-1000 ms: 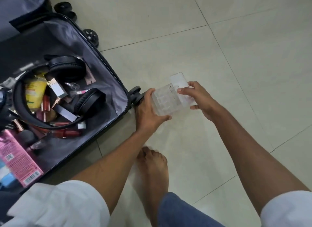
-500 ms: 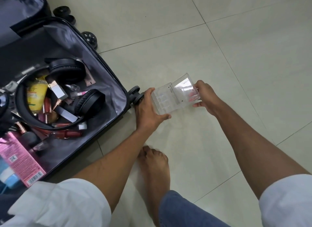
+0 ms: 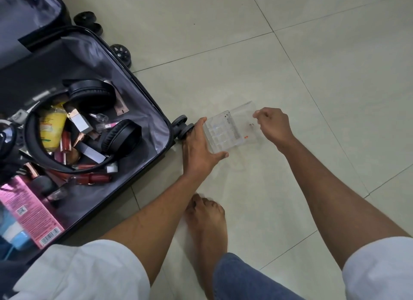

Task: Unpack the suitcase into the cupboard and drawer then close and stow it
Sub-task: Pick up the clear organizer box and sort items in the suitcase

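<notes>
Clear plastic is what sits between my hands: a small see-through compartment box with a hinged lid [image 3: 224,132], held low over the pale floor tiles [image 3: 245,54], just off the corner of the open black suitcase [image 3: 125,103]. My left hand [image 3: 200,149] grips the gridded tray half from its near-left side, thumb hooked under the near edge and fingers up along the far one. My right hand [image 3: 273,126] is curled at the other end, fingertips pinching what looks like the free edge of the transparent lid, though the plastic is too clear for me to be sure of the contact.

The box's long axis runs from my left hand across to my right, so each hand owns one end, and the hinge line lies crosswise between them. I judge the lid is flapped out towards my right, so closing it falls to that hand while my left steadies the tray.

Everything else lies off to the left of my left hand, inside the case: black over-ear headphones [image 3: 89,121], a yellow tube [image 3: 52,127], a pink printed carton [image 3: 31,210] and dark red lipsticks [image 3: 89,178], all well apart from the box and not yet unpacked.
</notes>
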